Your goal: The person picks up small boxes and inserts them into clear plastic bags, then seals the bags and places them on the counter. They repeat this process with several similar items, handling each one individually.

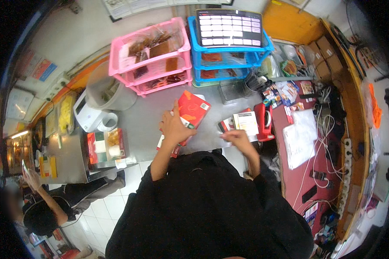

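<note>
My left hand [174, 127] is spread over the left side of a red cardboard box [193, 108], fingers along its edge, on the steel counter. Part of the box and the cards or packets under its lower end are hidden by the hand. My right hand [238, 138] hovers near the counter's front edge, fingers bent together; whether anything thin is between them cannot be told. Just beyond it lie a pad of printed slips [245, 123] and a dark and white packet [227, 124]. A red tape dispenser [264, 124] stands right of the slips.
Pink stacked trays [149, 69] and blue stacked trays [220, 67] with a screen [229, 29] stand at the back. A metal tin [230, 92] is nearby. At left are a label printer [90, 113], a plastic tub [108, 94] and a food box [106, 145]. Another person [47, 210] stands far left.
</note>
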`<state>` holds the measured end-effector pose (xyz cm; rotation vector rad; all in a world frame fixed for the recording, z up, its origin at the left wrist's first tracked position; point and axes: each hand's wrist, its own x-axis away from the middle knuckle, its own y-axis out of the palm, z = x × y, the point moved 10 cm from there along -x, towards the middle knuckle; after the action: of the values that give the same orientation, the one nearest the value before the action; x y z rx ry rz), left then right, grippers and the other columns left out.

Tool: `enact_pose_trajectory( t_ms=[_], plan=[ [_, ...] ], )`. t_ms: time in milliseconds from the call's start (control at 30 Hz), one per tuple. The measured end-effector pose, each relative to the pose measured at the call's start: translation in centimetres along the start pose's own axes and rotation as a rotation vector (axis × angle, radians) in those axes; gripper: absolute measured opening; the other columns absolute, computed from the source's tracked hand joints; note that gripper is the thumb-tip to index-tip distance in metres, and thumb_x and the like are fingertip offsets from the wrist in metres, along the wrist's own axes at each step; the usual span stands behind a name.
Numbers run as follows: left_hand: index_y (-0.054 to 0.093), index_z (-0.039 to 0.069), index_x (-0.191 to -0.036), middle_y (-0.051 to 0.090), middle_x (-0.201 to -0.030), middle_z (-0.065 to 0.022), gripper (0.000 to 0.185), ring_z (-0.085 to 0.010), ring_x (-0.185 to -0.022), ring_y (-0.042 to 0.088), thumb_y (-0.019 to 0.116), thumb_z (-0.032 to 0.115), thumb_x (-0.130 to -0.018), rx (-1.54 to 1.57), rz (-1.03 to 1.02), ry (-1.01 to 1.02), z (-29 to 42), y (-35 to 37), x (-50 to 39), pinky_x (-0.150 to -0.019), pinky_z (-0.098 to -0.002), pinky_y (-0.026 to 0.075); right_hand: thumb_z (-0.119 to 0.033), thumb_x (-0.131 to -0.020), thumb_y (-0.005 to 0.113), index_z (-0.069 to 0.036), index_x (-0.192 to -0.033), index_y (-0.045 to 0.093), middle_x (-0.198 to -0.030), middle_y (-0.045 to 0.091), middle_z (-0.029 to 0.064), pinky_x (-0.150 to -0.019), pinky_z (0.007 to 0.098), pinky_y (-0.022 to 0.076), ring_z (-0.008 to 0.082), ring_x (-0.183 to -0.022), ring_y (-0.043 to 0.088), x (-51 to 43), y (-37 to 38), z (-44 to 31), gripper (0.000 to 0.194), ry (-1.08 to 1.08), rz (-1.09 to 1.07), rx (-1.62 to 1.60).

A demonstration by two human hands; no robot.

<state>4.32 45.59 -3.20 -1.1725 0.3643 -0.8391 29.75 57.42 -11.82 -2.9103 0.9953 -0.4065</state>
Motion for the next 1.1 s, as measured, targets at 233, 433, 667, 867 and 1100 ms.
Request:
enact_pose_trajectory(
  t_ms=[233,433,667,867,1100],
  plan=[
    [0.016,0.017,-0.161,0.048,-0.116,-0.0206,0.140,-0.0370,-0.111,0.049,0.091,0.044,-0.046,-0.053,0.306,0.039,1.6,-4.7,2.9,-0.085,-0.0507,0.037,-0.038,-0.080,0.083,-0.004,-0.080,0.076,-0.061,0.065,0.0042,-0.053,0.0308,0.0426,0.0123,-0.054,0.055,-4.8,7.9,-9.7,0.035,0.014,0.082,0.373],
    [0.015,0.011,-0.161,0.047,-0.131,-0.0264,0.136,-0.0411,-0.126,0.048,0.088,0.036,-0.049,0.391,-0.170,-0.168,-4.8,-0.1,2.9,-0.101,-0.0552,0.039,-0.040,-0.076,0.087,-0.008,-0.082,0.077,-0.077,0.065,0.0105,-0.084,0.0366,0.0483,0.0262,-0.092,0.061,-5.0,9.0,-10.3,0.034,-0.171,-0.009,0.376],
    [0.024,-0.001,-0.156,0.060,-0.132,-0.0197,0.111,-0.0292,-0.119,0.061,0.079,0.015,-0.061,1.410,-0.436,-0.149,-6.3,3.0,5.5,-0.103,-0.0392,0.047,-0.037,-0.069,0.091,-0.005,-0.064,0.069,-0.081,0.057,0.0076,-0.079,0.0345,0.0449,0.0221,-0.091,0.055,-5.9,12.2,-11.5,0.039,-0.099,-0.221,0.295],
    [0.023,0.002,-0.158,0.061,-0.130,-0.0132,0.111,-0.0246,-0.117,0.062,0.077,0.008,-0.061,1.963,-0.666,-0.424,-9.5,4.6,10.8,-0.104,-0.0348,0.046,-0.020,-0.066,0.095,-0.005,-0.057,0.056,-0.075,0.056,0.0014,-0.064,0.0288,0.0421,0.0129,-0.072,0.055,-9.1,14.8,-8.1,0.042,-0.179,-0.290,0.265],
    [0.017,0.009,-0.160,0.042,-0.149,-0.0184,0.125,-0.0349,-0.138,0.042,0.085,0.024,-0.057,0.929,-0.172,0.017,-11.0,3.3,5.9,-0.113,-0.0516,0.034,-0.022,-0.068,0.091,-0.009,-0.115,0.062,-0.116,0.067,0.0143,-0.095,0.0446,0.0493,0.0338,-0.115,0.061,-24.3,10.0,0.0,0.057,-0.307,-0.007,0.896]
  ],
)
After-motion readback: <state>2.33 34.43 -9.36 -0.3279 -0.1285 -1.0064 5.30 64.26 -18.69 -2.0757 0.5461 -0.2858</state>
